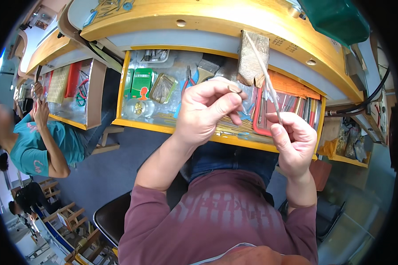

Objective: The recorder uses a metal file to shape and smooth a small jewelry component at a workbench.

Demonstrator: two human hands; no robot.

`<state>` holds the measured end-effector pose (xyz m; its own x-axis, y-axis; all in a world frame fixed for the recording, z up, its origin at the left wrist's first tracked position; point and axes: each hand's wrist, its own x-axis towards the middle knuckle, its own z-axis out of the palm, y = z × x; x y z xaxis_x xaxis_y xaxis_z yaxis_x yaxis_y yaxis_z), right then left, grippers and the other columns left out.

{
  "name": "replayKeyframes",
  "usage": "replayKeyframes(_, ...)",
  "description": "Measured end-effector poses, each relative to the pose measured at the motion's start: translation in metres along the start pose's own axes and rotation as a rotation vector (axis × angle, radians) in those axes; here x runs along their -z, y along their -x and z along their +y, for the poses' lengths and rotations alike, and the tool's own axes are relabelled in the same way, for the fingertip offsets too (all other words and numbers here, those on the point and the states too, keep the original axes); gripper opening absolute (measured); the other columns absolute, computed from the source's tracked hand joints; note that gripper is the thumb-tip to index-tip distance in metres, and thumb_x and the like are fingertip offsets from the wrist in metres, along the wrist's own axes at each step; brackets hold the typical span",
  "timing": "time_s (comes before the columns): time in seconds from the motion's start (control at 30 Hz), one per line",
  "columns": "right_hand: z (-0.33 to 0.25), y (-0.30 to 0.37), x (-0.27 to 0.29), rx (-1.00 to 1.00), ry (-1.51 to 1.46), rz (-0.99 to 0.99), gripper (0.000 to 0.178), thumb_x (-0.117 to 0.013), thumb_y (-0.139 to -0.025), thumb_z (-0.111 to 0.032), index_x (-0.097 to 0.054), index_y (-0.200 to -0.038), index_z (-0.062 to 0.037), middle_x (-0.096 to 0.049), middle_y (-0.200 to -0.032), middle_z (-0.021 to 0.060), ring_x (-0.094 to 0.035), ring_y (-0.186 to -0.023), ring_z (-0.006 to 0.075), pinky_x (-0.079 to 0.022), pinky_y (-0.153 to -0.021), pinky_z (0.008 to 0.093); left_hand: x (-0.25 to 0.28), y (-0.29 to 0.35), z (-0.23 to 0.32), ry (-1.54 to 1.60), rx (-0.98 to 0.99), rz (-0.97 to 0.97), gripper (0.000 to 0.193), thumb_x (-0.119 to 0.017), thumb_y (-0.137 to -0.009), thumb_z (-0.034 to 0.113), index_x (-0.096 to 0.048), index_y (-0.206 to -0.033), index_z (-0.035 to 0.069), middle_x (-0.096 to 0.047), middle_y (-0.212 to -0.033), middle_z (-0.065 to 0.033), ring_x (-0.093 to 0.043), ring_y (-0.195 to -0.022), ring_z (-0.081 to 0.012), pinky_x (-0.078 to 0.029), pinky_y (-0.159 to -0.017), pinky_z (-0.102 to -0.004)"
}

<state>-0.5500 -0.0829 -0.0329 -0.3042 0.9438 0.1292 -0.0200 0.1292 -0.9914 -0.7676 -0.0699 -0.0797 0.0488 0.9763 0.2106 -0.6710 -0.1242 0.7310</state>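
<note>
My left hand [208,110] is closed, thumb and fingers pinching a small, rounded, dull gold metal piece [235,89]; part of it is hidden by the fingertips. My right hand [295,143] grips the lower end of a long, thin, tapered file [267,76]. The file slants up and to the left, its far tip over the wooden bench pin [253,55], which juts from the bench edge and has a notch in its near end. The metal piece is just left of the file, apart from it. Both hands are above the open drawer.
The yellow-edged drawer [154,127] holds pliers [188,80], a flat brush [208,66], a green box [142,83], a red-handled tool [257,119] and several thin rods. The wooden bench edge [216,28] curves beyond it. A person in teal [44,141] works at the left.
</note>
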Motion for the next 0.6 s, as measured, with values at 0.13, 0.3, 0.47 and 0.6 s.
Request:
replayKeyframes(0.13, 0.010, 0.005, 0.008, 0.046, 0.123, 0.025, 0.024, -0.066, -0.101, 0.000, -0.069, -0.123, 0.0068, -0.064, -0.083, -0.0043, -0.050, -0.071, -0.0011, -0.039, -0.064, 0.0158, 0.007, -0.001, -0.007, -0.253, -0.127, 0.123, 0.010, -0.072, -0.093, -0.007, -0.074, -0.103, -0.006, -0.070, -0.098, -0.0096, -0.070, -0.084, -0.0144, -0.061, -0.068, -0.0260)
replayKeyframes(0.3, 0.022, 0.011, 0.018, 0.225, 0.378, 0.051, 0.031, -0.065, -0.099, 0.002, -0.066, -0.130, 0.0081, -0.073, -0.102, 0.0070, -0.057, -0.078, 0.0033, -0.045, -0.070, 0.0180, 0.018, -0.009, -0.010, -0.734, -0.327, 0.087, 0.014, -0.074, -0.090, -0.010, -0.073, -0.103, -0.008, -0.072, -0.095, -0.0114, -0.071, -0.079, -0.0136, -0.058, -0.067, -0.0244)
replayKeyframes(0.47, 0.023, 0.015, 0.026, 0.360, 0.623, -0.018, 0.037, -0.069, -0.093, 0.009, -0.067, -0.130, 0.0072, -0.073, -0.095, 0.0134, -0.062, -0.070, 0.0134, -0.049, -0.068, 0.0218, 0.021, -0.024, -0.005, -1.011, -0.612, 0.014, 0.015, -0.080, -0.084, -0.007, -0.074, -0.098, -0.008, -0.074, -0.089, -0.0137, -0.070, -0.075, -0.0173, -0.056, -0.066, -0.0283)
replayKeyframes(0.6, 0.019, 0.016, 0.028, 0.409, 0.737, -0.025, 0.038, -0.071, -0.090, 0.010, -0.068, -0.128, 0.0066, -0.067, -0.082, 0.0108, -0.057, -0.062, 0.0142, -0.048, -0.060, 0.0260, 0.023, -0.030, -0.002, -1.156, -0.793, -0.057, 0.016, -0.081, -0.082, -0.006, -0.075, -0.096, -0.007, -0.075, -0.087, -0.0157, -0.072, -0.074, -0.0250, -0.057, -0.067, -0.0321)
